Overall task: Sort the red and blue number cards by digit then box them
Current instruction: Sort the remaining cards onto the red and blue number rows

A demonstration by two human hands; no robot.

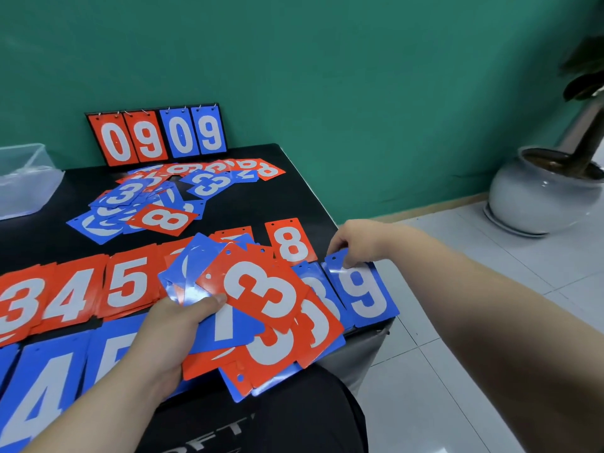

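My left hand (170, 325) grips a fanned bunch of red and blue number cards (258, 295), a red 3 on top. My right hand (356, 243) pinches the top edge of a blue 9 card (362, 292) lying at the table's right edge, beside a blue pile showing an 8. A row of red piles (75, 299) reads 3, 4, 5, with a red 8 (291, 243) farther right. Blue piles (42, 387) run along the near edge. An unsorted heap of cards (153, 197) lies farther back.
A clear plastic box (26, 178) stands at the far left of the black table (294, 197). A flip scoreboard (157, 135) reading 09 09 leans on the green wall. A potted plant (542, 191) stands on the tiled floor to the right.
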